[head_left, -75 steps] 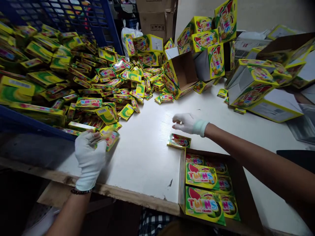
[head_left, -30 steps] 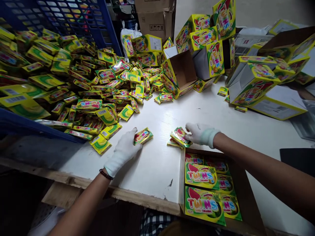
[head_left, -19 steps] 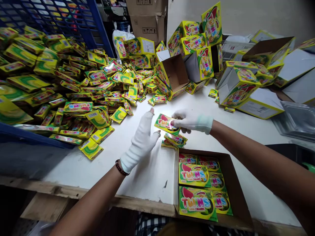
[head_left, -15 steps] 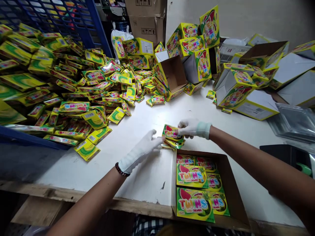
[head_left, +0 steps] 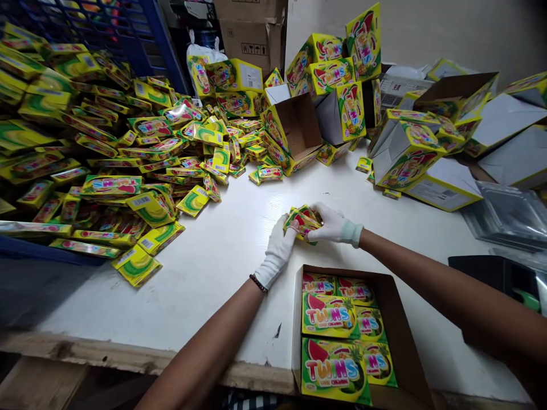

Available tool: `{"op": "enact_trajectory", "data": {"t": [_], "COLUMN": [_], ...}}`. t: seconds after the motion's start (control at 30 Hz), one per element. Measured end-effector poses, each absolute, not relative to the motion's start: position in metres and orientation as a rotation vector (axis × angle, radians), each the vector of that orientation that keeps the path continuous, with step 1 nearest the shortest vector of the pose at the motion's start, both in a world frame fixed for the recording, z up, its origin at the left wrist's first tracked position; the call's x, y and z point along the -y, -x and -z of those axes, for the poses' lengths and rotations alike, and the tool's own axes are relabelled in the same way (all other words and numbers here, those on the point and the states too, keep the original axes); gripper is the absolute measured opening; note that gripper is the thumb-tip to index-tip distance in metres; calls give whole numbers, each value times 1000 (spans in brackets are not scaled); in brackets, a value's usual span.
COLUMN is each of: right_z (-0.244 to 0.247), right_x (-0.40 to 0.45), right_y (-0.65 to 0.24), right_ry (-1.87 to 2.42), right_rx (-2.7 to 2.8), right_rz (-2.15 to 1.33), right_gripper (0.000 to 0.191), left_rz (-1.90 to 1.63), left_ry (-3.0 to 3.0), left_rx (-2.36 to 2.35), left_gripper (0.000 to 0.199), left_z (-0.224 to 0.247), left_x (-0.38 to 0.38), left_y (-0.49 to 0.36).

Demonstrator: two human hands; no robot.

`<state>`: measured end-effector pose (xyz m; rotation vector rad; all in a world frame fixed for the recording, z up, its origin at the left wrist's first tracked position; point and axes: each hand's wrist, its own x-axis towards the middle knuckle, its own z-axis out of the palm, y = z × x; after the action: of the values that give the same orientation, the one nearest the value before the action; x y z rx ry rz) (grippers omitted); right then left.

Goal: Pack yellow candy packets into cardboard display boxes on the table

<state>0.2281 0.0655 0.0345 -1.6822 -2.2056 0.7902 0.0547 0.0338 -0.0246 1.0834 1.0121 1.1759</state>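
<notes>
Between my two gloved hands is a small stack of yellow-green TWINS candy packs [head_left: 302, 221], a bit fanned out. My left hand [head_left: 282, 236] grips the stack from the left, thumb on top. My right hand [head_left: 331, 223] closes on its right side, fingers partly hidden behind the packs. Just below, close to the table's front edge, an open cardboard box [head_left: 404, 319] holds several TWINS packs laid flat, face up, in two columns. The packs in the left column [head_left: 335, 370] overlap those in the right.
A big heap of candy packs [head_left: 149, 148] spills from a blue plastic crate [head_left: 160, 48] on the left. Several printed TWINS boxes [head_left: 294, 128] stand at the back, with more open boxes [head_left: 405, 151] at right. Clear plastic sheets [head_left: 508, 213] and a black object [head_left: 491, 279] lie right.
My left hand has moved right and up, from beside the packs to gripping them. The stack has been lifted slightly away from the box, and my right hand has shifted its hold.
</notes>
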Motion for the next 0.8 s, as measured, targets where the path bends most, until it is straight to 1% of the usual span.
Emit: {"op": "enact_trajectory", "data": {"t": [0.1,0.13,0.17,0.23,0.3,0.37,0.43,0.53,0.67,0.8], "right_z": [-20,-15,-9,0,9,16,24,36,42,38], "right_x": [-65,-66,-67,-70,-70,-64,-57,-50,-57,-66], "right_y": [-229,-230,-232,-243,-260,-277,-285,-278,-258,-255], "right_ry": [1487,1405,1311,1136,1086,1199,1314,1270,1124,1189], "right_rx": [2387,2430,2456,2457,2414,2332,2264,2243,2242,2261], "right_rz": [-531,-490,-498,-602,-742,-878,-998,-1109,-1042,-922], "right_gripper": [61,66,75,104,130,141,145,148,134,119], "left_rz": [-1304,-1306,-1286,-1245,-1269,-1319,-1336,-1307,-1281,-1251], "left_ry": [-1277,-1347,-1408,-1470,-1480,-1467,-1477,-1547,-1569,-1545], "left_rx": [-1163,-1195,-1213,-1232,-1248,-1247,-1256,-1315,-1388,-1380], "left_gripper": [75,75,72,64,58,59,59,50,36,31], "left_z": [32,37,41,51,58,60,58,54,54,55], "left_x": [-49,-52,-55,-59,-60,-57,-54,-50,-50,-51], "left_y": [-53,-53,-55,-58,-61,-63,-65,-70,-77,-77]}}
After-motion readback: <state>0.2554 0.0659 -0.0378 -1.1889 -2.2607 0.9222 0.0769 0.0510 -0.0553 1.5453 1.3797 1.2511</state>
